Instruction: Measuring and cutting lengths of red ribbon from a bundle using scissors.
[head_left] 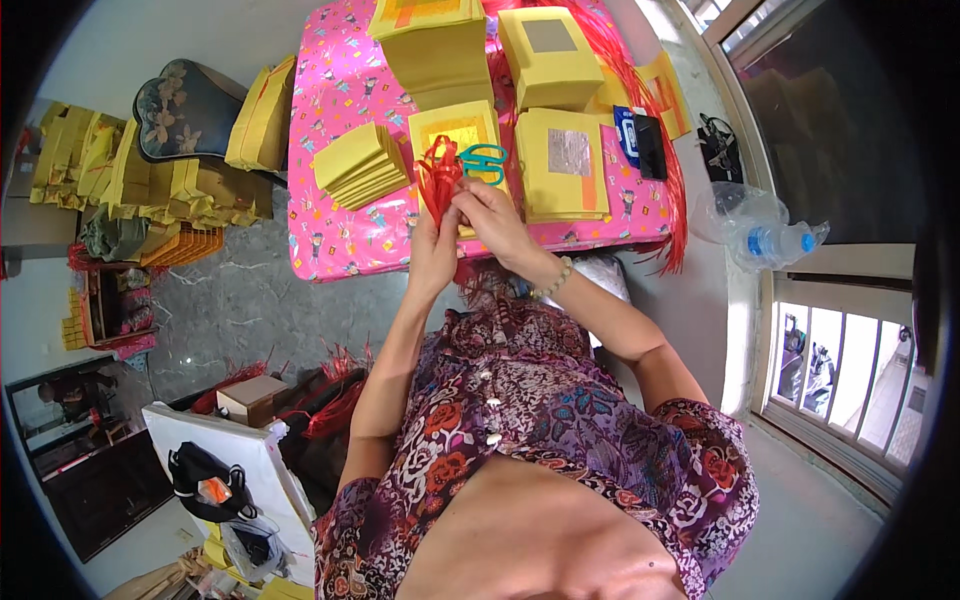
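Nearest the camera, both forearms rise from a purple flowered blouse and meet just before the edge of the low table under a pink patterned plastic cloth (335, 150); the left hand (432, 250) stands with fingers pointing up, closed around the lower end of a bunch of thin red plastic strings (438, 180); the right hand (492, 218), a pale bead bracelet (553, 280) at its wrist, bends in from the right and pinches the same bunch just beside the left, the two hands touching; the strings stand upright above both hands, looped at the top; just beyond them lies a teal-handled pair of scissors (484, 163) on a flat yellow paper sheet with a gold square (455, 128); to the left sits a fanned stack of plain yellow paper (360, 165); to the right a stack of yellow sheets with a silver foil square (562, 165); farther back stand taller yellow paper stacks (440, 50); well right, by the window, lies a clear plastic bottle with a blue cap (765, 235).
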